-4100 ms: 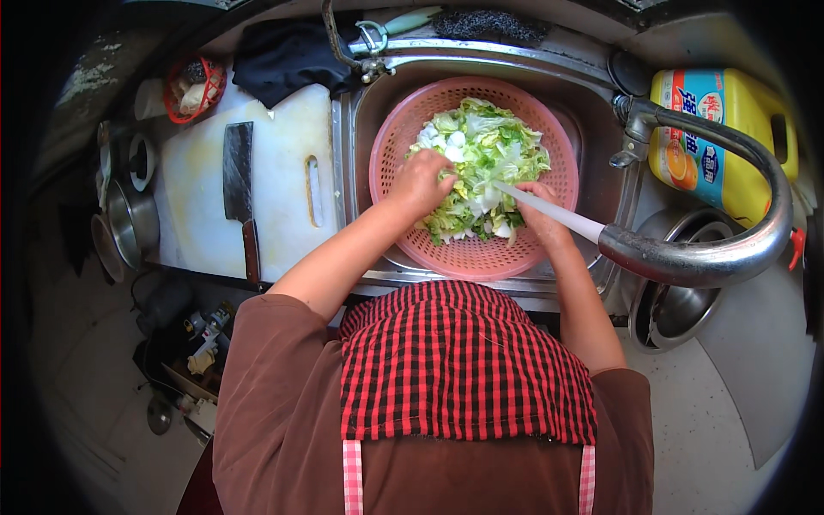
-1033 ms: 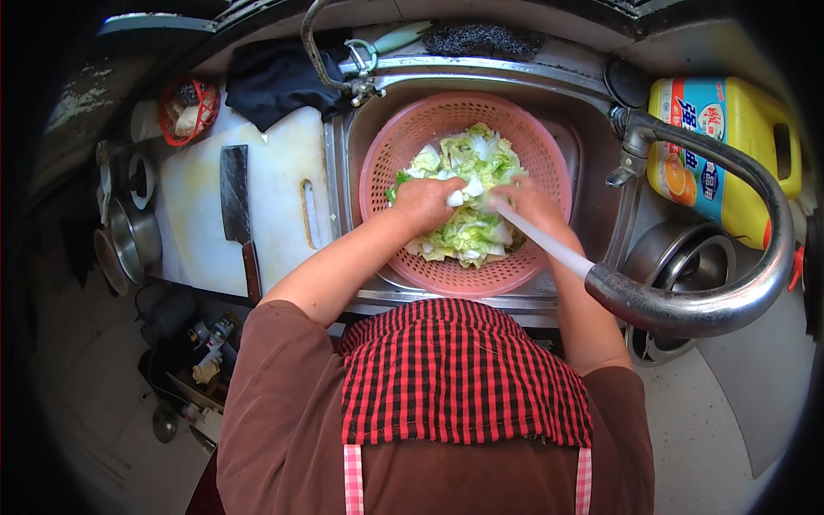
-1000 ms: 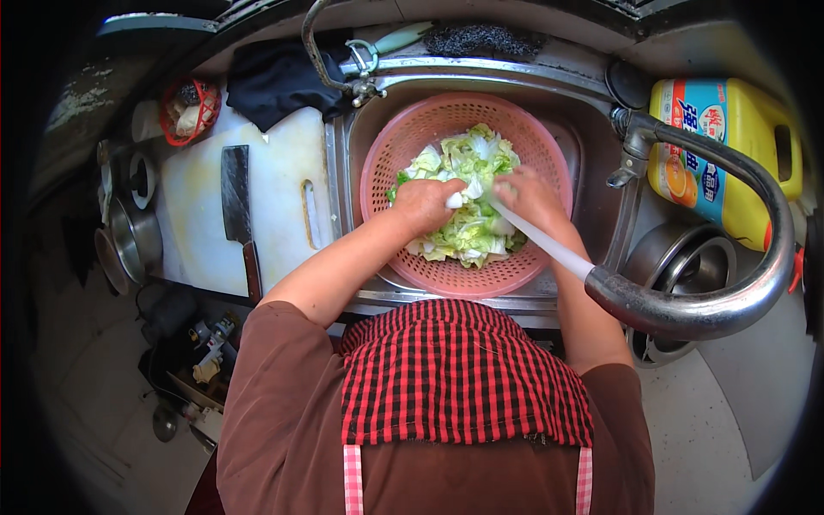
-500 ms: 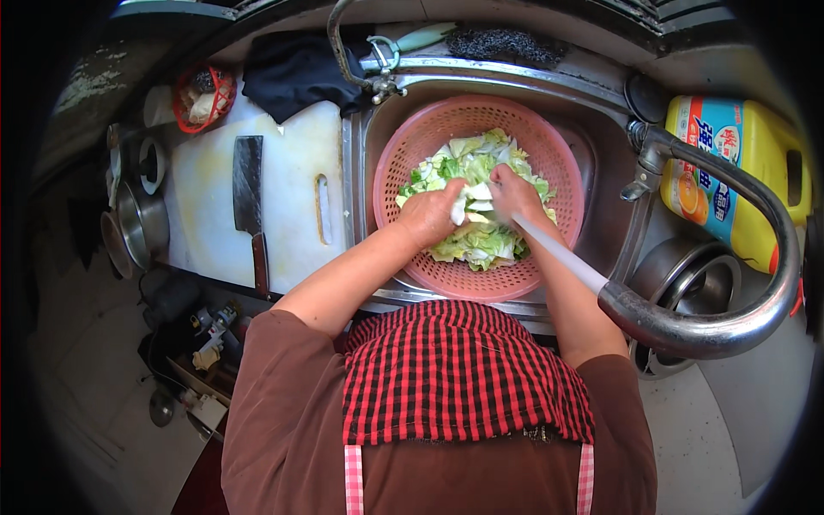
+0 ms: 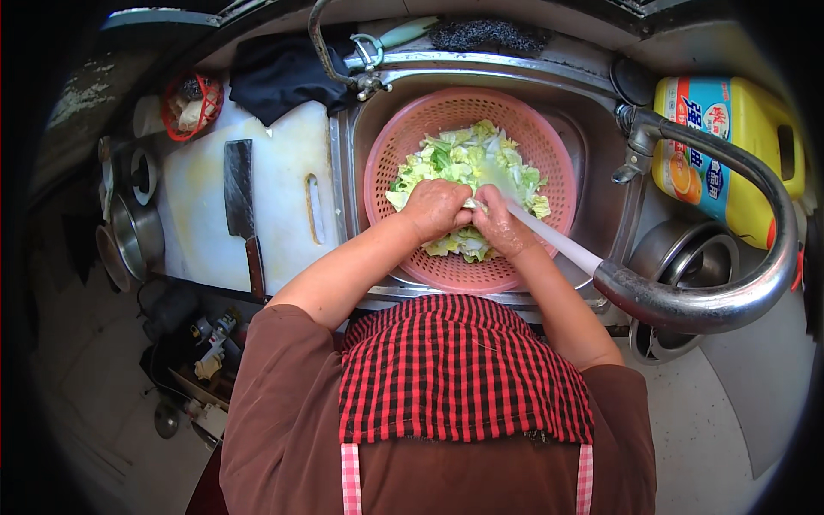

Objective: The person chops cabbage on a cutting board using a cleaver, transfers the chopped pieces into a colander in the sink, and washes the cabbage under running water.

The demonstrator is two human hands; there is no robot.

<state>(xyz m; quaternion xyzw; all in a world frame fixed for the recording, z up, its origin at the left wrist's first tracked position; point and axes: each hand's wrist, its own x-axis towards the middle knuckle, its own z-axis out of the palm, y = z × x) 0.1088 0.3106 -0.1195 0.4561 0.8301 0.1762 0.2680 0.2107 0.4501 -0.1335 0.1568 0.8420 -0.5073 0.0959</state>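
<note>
A pink plastic colander [image 5: 554,172] sits in the metal sink, heaped with torn pale green cabbage leaves [image 5: 506,159]. Over the heap, my left hand [image 5: 436,209] and my right hand [image 5: 501,227] are close together, both with curled fingers. Between them shows a small whitish piece of cabbage leaf [image 5: 471,204], gripped from both sides; the fingers hide most of it. From the curved metal faucet [image 5: 687,322] at the right, a stream of water [image 5: 562,240] passes above my right hand into the leaves.
Left of the sink [image 5: 618,245], a cleaver [image 5: 239,189] lies on a white cutting board [image 5: 193,197]. A red basket [image 5: 209,107] and a black cloth [image 5: 275,77] are behind. At the right stand a yellow jug [image 5: 760,129] and metal bowls [image 5: 665,245].
My hands have drawn together and slightly nearer to me, now covering most of the leaf pieces that showed between them. The whole view has shifted slightly.
</note>
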